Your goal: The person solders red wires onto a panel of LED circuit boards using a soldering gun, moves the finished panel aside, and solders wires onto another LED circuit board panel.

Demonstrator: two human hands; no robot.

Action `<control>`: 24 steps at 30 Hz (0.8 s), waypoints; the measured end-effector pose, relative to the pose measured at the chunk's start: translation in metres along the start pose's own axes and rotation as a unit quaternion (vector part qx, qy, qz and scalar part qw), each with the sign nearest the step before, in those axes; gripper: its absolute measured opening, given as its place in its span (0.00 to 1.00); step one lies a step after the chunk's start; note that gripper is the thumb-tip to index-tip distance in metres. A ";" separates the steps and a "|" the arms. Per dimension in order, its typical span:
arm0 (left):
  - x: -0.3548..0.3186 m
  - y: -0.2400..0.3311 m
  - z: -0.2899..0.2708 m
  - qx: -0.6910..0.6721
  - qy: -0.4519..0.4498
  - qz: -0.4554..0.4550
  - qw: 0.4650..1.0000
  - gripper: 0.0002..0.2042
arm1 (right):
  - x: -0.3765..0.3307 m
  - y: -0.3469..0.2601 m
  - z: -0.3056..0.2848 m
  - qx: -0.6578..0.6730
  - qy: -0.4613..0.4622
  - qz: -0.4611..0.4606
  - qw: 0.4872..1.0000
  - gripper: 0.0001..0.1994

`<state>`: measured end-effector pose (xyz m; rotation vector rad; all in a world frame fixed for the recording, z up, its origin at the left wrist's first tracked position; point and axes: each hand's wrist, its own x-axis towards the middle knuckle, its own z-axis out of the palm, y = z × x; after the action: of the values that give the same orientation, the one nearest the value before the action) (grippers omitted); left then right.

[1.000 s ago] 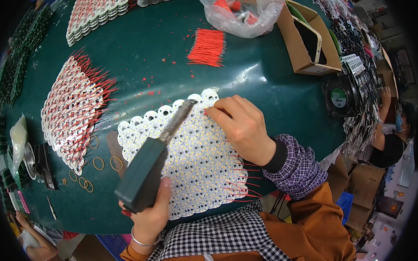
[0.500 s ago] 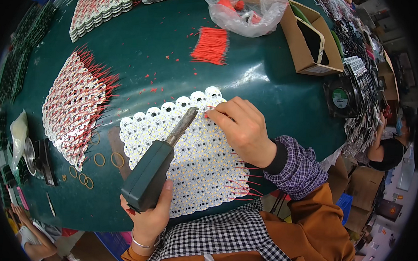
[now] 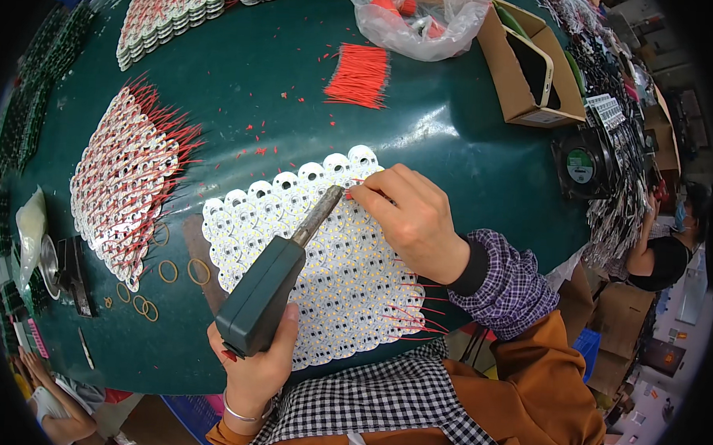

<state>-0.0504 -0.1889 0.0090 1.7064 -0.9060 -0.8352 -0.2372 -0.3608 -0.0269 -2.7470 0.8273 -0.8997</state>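
Note:
My left hand [image 3: 261, 369] is wrapped round the handle of a dark green soldering gun [image 3: 259, 296]. Its metal tip points up and to the right, close to the fingertips of my right hand [image 3: 412, 217]. Those fingers pinch a short red wire [image 3: 349, 196] against the upper part of a white LED board panel [image 3: 338, 289]. Many round boards with small yellow LEDs and black chips make up this panel. Several red wires stick out of its lower right edge. The tip seems to meet the board beside the wire; exact contact is too small to tell.
Left of the panel lies a stack of boards with red wires [image 3: 123, 184], with rubber bands [image 3: 199, 272] below it. Farther back are a bundle of red wires [image 3: 358, 75], a plastic bag [image 3: 417, 22], a cardboard box [image 3: 498, 70] and a fan [image 3: 579, 165].
The soldering gun has shifted slightly right, bringing its tip closer to my right fingertips. My right hand stays nearly in place, still pinching the red wire.

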 end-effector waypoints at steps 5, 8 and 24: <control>-0.006 -0.009 -0.005 0.033 -0.004 -0.001 0.999 0.09 | -0.001 0.001 0.000 0.003 0.006 -0.002 1.000 0.10; -0.014 -0.020 -0.011 0.020 0.033 0.043 0.998 0.13 | 0.000 -0.001 0.000 0.000 0.007 0.002 1.000 0.09; -0.019 -0.003 -0.004 -0.004 0.006 -0.030 1.000 0.10 | -0.018 -0.008 -0.010 0.008 0.032 0.004 0.999 0.11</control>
<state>-0.0560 -0.1700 0.0090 1.7381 -0.8456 -0.8661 -0.2511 -0.3438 -0.0251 -2.7123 0.8379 -0.9940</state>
